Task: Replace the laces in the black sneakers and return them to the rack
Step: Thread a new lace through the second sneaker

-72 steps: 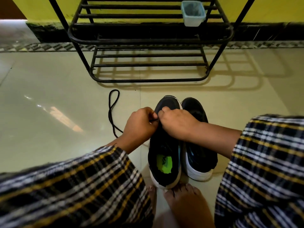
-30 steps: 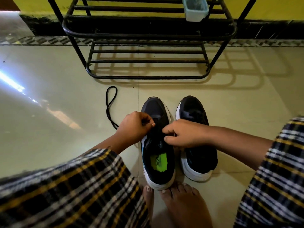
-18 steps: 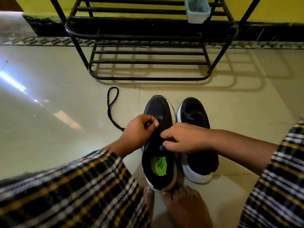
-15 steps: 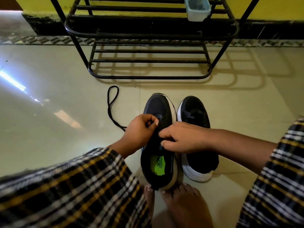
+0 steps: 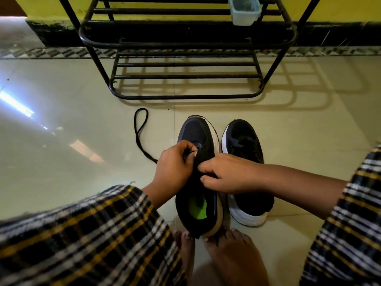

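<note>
Both hands work over the left black mesh sneaker with white sole [image 5: 195, 133], standing on the glossy cream tile floor [image 5: 61, 112] before the black metal rack [image 5: 185, 44]. The left hand [image 5: 175, 168] and right hand [image 5: 228, 174] have fingers curled, seemingly pinching a thin black lace [image 5: 141, 133] at the eyelets. The second black sneaker [image 5: 243, 139] stands just beside.

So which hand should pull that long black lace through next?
Probably the left hand. It already pinches at the near sneaker's eyelets, and the loose lace trails on the floor on its side. The right hand looks busy steadying the sneaker.
</note>
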{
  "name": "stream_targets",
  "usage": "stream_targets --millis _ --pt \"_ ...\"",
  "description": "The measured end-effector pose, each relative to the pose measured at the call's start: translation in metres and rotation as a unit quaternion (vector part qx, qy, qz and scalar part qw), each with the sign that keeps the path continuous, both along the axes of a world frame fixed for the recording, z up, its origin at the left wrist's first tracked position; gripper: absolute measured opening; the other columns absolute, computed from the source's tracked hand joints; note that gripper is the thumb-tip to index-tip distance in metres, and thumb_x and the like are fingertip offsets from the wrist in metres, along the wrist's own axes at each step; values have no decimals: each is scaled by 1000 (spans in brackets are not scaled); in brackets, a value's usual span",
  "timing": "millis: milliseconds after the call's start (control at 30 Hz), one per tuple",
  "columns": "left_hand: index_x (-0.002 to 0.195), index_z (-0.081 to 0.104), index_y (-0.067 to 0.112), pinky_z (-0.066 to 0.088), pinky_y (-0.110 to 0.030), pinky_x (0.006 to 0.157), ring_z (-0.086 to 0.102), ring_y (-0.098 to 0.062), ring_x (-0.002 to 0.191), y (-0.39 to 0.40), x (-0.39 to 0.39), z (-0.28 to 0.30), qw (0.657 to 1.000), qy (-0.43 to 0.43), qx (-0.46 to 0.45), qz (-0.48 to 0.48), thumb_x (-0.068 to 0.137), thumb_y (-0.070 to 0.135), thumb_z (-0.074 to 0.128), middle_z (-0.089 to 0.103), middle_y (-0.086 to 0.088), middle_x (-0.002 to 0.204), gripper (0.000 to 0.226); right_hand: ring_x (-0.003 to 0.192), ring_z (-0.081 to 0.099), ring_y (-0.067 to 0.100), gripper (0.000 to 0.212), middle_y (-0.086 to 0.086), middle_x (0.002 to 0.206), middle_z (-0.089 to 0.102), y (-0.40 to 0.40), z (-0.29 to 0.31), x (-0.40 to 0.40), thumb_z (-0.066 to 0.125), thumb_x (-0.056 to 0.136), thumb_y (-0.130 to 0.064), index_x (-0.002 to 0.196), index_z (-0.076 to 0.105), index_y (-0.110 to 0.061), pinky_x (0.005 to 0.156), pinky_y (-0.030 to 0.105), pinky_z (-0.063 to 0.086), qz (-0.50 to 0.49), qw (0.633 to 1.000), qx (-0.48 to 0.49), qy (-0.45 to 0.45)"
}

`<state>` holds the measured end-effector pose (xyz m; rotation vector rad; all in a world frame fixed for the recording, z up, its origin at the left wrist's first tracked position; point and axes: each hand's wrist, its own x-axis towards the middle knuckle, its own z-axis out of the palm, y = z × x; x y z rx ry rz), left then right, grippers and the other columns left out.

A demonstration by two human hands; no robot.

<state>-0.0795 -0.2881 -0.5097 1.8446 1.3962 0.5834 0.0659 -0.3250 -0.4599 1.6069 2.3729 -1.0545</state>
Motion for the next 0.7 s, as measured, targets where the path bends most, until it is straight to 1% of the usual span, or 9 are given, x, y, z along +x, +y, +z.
stream_targets --millis 67,100,167,267,333,400,500,600,700 --pt "90 62 18 51 -26 79 64 -10 83 3 -2 -1 997 -52 -52 30 88 12 62 67 7 86 7 52 38 15 31 2 59 41 1 0 1 45 93 -23 64 37 -15 54 38 35 -2 1000 -2 0" --pt "91 63 18 51 -24 81 64 -7 82 4 -3 -2 993 -81 -78 40 86 9 63 67 9 85 10 52 38 15 31 1 58 40 1 -1 1 45 93 -22 64 36 -15 55 37 35 -4 1000 -4 -1" --pt "93 64 14 50 -21 79 62 -4 76 3 -4 -3 982 -133 -123 52 85 4 64 65 11 78 13 53 38 16 31 1 58 39 2 -1 1 45 93 -22 64 35 -15 55 37 34 -7 1000 -5 -5" --pt "99 63 8 50 -14 73 60 -5 73 3 -5 0 962 -194 -183 54 86 -1 61 63 3 78 16 56 39 18 30 2 60 39 1 -2 0 45 93 -22 65 35 -15 57 39 36 -11 1000 -10 0" --pt "103 61 6 51 -11 68 61 -3 70 3 -7 3 951 -220 -215 43 87 -3 60 63 0 78 18 57 39 18 30 3 61 40 1 -2 1 45 93 -21 66 35 -15 57 39 35 -17 1000 -17 3" --pt "101 59 8 52 -13 68 61 -1 66 4 -8 4 945 -238 -221 39 87 -4 59 63 0 76 18 57 39 18 29 3 62 40 0 -3 1 45 93 -22 66 35 -15 57 38 35 -23 999 -22 8" --pt "93 55 13 51 -18 70 60 -4 67 3 -8 2 945 -250 -207 51 86 -6 59 63 2 72 21 56 37 16 29 2 62 39 0 -3 0 45 93 -21 67 35 -15 55 34 31 -20 1000 -23 7" --pt "94 50 14 51 -21 66 61 -7 67 1 -6 1 935 -271 -213 82 87 -4 59 64 3 70 22 55 37 15 28 1 62 40 1 -1 -2 44 94 -21 67 36 -15 54 32 30 -11 1000 -27 4" --pt "90 47 16 52 -25 74 63 -8 71 1 -3 1 928 -286 -213 105 87 -5 59 65 -1 73 24 55 36 15 29 2 62 38 1 -1 -2 44 94 -21 67 35 -15 54 33 29 -8 1000 -28 0"
